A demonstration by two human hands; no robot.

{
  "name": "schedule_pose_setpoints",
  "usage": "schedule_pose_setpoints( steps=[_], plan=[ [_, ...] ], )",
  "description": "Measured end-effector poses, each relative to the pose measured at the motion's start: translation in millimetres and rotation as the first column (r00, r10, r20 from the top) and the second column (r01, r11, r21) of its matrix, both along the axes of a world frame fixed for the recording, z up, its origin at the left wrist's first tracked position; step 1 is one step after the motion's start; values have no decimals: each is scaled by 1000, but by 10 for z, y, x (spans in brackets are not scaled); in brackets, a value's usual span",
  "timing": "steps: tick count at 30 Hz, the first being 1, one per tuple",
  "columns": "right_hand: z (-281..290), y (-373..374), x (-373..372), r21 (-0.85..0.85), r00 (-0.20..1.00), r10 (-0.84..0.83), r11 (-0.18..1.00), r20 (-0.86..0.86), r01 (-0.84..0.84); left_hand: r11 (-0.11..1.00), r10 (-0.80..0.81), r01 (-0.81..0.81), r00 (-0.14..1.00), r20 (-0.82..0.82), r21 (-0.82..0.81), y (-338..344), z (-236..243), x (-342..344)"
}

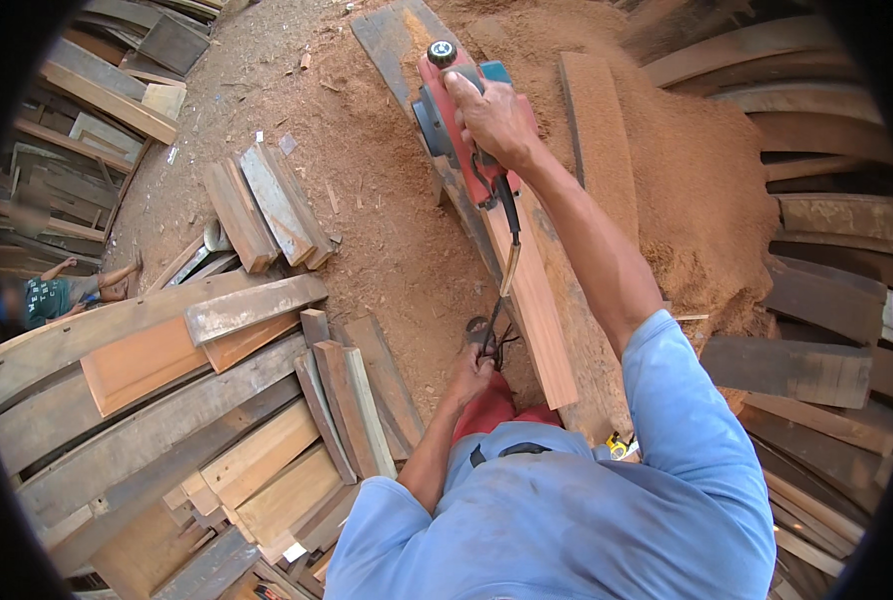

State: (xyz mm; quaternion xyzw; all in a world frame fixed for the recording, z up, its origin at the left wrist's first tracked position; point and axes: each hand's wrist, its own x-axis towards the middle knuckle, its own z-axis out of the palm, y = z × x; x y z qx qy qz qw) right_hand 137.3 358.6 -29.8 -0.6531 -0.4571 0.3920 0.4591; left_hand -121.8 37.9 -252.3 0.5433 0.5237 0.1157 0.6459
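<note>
My right hand (495,118) is wrapped round the handle of a red electric hand planer (467,165) with a black front knob. The planer sits on the far part of a reddish wooden board (532,310), whose planed near end reaches back toward my waist. Under that board lies a wider, worn plank (595,385). A power cord (512,225) runs from the planer's rear down to my left hand (473,372). That hand is closed on the cord beside my left thigh, with loops of it hanging by the fingers.
Sawdust (702,215) is heaped to the right of the plank, against stacked boards (807,375). A timber pile (157,440) fills the left side. Short offcuts (267,205) lie on the ground. A yellow tape measure (622,447) rests near my waist. Another person (52,297) sits at far left.
</note>
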Motion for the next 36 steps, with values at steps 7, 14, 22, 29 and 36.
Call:
schedule_pose_setpoints(
  steps=[7,14,22,29,36],
  plan=[
    [-92,667,59,89,998,-27,996,64,21,1000,-1,1,994,-110,8,273,281,-72],
    [-149,1148,131,129,1000,-17,991,-9,18,988,148,-151,984,-98,-22,247,75,-318],
    [237,-673,401,-57,940,16,998,-341,-37,999,39,-31,958,-285,31,142,157,-437],
    [166,-2990,705,-164,911,-182,978,-371,129,985,165,-166,986,16,42,350,10,-83],
    [-437,-4505,533,-293,894,-374,908,-245,300,980,94,-112,989,116,166,502,663,691]
  ],
)
